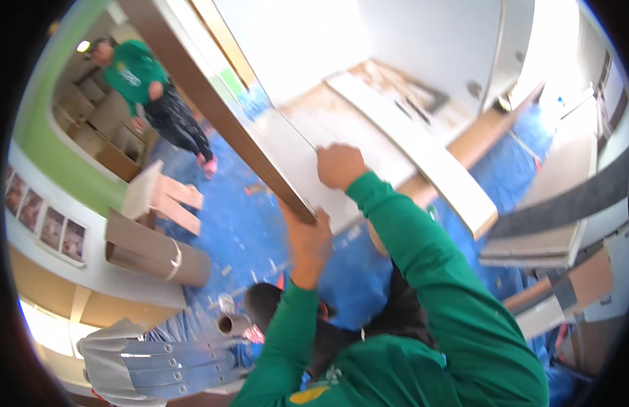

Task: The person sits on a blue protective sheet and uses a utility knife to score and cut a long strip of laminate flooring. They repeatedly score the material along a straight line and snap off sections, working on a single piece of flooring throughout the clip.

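My left hand (pixel 309 241) is wrapped round the near end of a long board (pixel 223 129) with a brown edge, which stretches away toward the upper left. To the right of the board's end, my right hand (pixel 341 165) is closed in a fist above a white panel surface (pixel 294 152). A thin dark line runs up and left from that fist; whether it is a slim tool, a cord or a panel edge, I cannot make out. A narrow white plank (pixel 416 152) lies slantwise just beyond my right hand.
A person in green (pixel 138 78) stands at the far left. Blue sheeting (pixel 240 197) with scraps covers the floor. On the left are a brown roll (pixel 158 258) and a small wooden stool (pixel 168 197); on the right, stacked panels (pixel 538 244). Debris (pixel 409 88) lies by the far wall.
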Motion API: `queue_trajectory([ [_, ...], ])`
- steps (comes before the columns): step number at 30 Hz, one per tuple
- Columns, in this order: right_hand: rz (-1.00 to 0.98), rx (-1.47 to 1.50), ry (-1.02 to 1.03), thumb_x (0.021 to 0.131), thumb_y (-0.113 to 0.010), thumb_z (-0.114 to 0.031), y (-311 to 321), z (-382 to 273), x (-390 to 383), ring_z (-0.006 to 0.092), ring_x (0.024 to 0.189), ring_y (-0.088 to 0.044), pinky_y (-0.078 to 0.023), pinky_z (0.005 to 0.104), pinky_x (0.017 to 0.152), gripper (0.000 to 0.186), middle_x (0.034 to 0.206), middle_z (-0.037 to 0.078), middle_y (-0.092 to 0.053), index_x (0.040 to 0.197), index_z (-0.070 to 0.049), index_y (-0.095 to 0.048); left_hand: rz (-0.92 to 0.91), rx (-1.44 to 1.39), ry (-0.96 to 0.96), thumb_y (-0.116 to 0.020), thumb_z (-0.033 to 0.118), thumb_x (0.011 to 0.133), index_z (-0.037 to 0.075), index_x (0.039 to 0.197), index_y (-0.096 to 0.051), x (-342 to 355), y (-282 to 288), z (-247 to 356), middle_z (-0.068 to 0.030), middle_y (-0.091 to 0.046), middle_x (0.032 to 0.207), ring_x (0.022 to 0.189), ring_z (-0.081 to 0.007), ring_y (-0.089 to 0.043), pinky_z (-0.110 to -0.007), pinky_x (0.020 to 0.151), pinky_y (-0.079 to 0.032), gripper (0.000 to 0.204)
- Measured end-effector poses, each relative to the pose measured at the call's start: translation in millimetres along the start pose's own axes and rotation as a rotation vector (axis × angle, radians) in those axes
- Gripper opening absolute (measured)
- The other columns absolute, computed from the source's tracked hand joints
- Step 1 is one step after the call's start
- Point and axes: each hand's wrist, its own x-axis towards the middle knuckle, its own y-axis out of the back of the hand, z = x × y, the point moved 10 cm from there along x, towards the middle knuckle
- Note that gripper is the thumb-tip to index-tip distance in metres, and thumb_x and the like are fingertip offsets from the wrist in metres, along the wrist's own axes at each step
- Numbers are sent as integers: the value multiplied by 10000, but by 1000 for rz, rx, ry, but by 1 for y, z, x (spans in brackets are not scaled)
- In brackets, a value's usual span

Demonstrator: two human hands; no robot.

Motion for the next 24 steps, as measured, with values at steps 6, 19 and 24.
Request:
queue_trajectory([
  [6,-135,87,-31,1010,-573,-184,-20,-11,-15,434,1013,-805,-642,565,881,364,1084,223,-811,1316,-50,-718,-39,-126,74,-629,-46,989,-11,1790,-92,-5,14,-14,-278,-318,1750,1552,-362,-461,-430,1273,-406,965],
  [19,-192,426,-138,994,-669,-329,-1,15,-53,474,1047,-777,-605,583,932,600,1148,263,-809,1572,-174,-621,-16,25,39,-666,-2,1005,-83,1680,-304,-9,17,-19,-292,-516,1577,1437,-389,-554,-472,1226,-437,770],
  [24,-29,532,-151,977,-729,-388,-4,37,-64,478,997,-779,-609,559,911,597,1040,250,-816,1532,-179,-657,-236,-187,209,-769,100,1022,-65,1698,-297,-19,-4,-44,-276,-509,1610,1484,-377,-539,-461,1214,-468,841],
])
